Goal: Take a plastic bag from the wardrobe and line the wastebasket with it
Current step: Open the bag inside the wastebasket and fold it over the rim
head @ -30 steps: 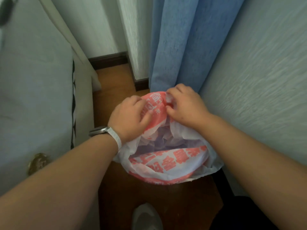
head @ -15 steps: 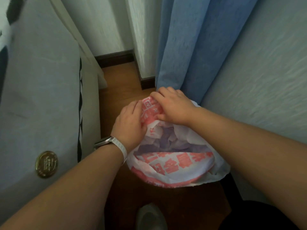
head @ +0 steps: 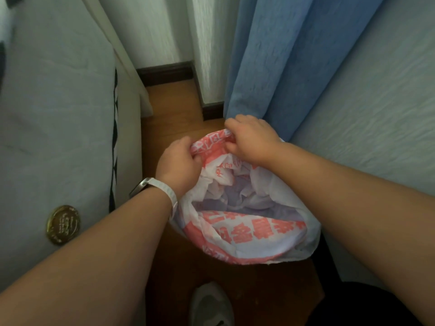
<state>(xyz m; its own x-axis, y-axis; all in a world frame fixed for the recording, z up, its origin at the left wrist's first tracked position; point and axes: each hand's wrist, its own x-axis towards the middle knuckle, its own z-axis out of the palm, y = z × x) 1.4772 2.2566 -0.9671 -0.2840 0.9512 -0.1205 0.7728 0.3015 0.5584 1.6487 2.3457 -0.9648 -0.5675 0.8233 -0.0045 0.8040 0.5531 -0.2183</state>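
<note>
A white plastic bag (head: 249,234) with red printed characters sits open on the floor, draped over the wastebasket, which is hidden under it. The near edge of the bag is folded outward over the rim. My left hand (head: 180,164), with a watch on its wrist, pinches the far left edge of the bag. My right hand (head: 250,140) grips the far edge just beside it, close to the curtain. Crumpled plastic fills the inside of the bag.
A white bed or mattress side (head: 58,128) with a gold round badge (head: 63,224) stands at the left. A blue curtain (head: 282,62) hangs behind the bag, and a pale wall (head: 376,118) runs along the right. The wooden floor strip is narrow. A grey shoe (head: 210,304) shows below.
Both hands have shifted along the bag's far edge and now pinch it; the right hand moved back toward the curtain. The view shifted slightly.
</note>
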